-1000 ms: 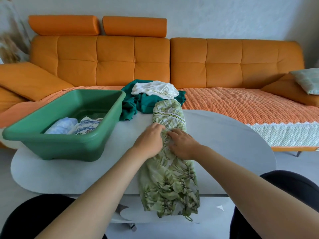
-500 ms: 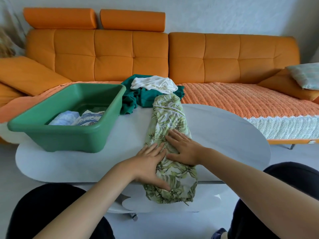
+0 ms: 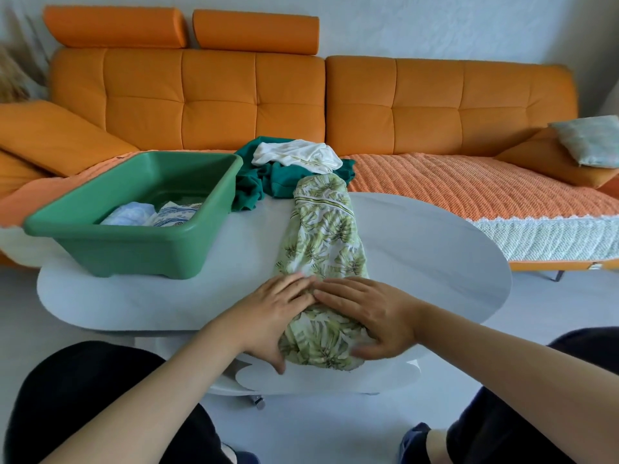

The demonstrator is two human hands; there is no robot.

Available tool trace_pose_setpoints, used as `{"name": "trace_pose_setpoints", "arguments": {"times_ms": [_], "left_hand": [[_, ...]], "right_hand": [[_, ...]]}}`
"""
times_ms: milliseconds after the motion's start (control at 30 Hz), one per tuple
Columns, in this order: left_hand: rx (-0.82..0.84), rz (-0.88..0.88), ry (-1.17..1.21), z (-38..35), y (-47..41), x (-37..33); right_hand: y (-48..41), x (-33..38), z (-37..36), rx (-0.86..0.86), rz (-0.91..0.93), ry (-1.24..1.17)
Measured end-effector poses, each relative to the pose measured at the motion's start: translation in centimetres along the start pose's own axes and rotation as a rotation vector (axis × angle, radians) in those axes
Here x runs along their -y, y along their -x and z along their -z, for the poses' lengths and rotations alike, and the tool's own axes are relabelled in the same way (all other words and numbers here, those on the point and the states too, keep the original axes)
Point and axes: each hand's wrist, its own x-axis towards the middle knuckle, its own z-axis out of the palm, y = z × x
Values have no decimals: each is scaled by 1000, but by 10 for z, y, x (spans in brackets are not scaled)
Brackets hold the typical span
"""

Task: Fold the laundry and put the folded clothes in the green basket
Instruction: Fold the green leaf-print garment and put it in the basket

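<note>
At the 6 o'clock edge of the white oval desk, straight fingers of the left hand and right hand lie flat, pressing the near end of the long leaf-print green garment, probably to smooth it for folding. Its length runs from them toward 12 o'clock; the green plastic basket stands at 10 o'clock.

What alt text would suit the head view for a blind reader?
Someone's left hand and right hand press flat on the near end of a leaf-print garment on a white table. A green basket holding folded clothes stands left; unfolded laundry lies behind, before an orange sofa.
</note>
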Motion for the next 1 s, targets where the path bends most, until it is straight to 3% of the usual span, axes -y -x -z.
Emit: {"name": "trace_pose_setpoints", "arguments": {"times_ms": [133, 267, 367, 467, 533, 633, 700, 767, 900, 967, 1000], "left_hand": [[-86, -34, 14, -6, 3, -1], [-289, -106, 266, -5, -1, 4], [-350, -20, 651, 5, -3, 6], [-226, 104, 1139, 19, -6, 11], [-245, 116, 1244, 21, -16, 16], [-402, 212, 1176, 24, -41, 23], [-554, 395, 1176, 29, -60, 31], [-583, 619, 1123, 32, -78, 45], [-435, 773, 744, 27, -101, 67], [-590, 746, 578, 23, -107, 72], [-728, 631, 472, 21, -109, 73]], "right_hand": [[3, 6, 1, 184, 34, 247], [1, 6, 4, -40, -37, 22], [-3, 1, 17, -245, -269, -259], [-17, -9, 29, -390, -589, -565], [-29, -21, 35, -398, -819, -693], [-47, -40, 39, -396, -1053, -824], [-57, -52, 39, -433, -1115, -830], [-65, -66, 34, -443, -1128, -748], [-74, -88, 19, -257, -1256, -339], [-78, -95, 13, -261, -1153, -71], [-80, -96, 12, -318, -1032, 36]]}}
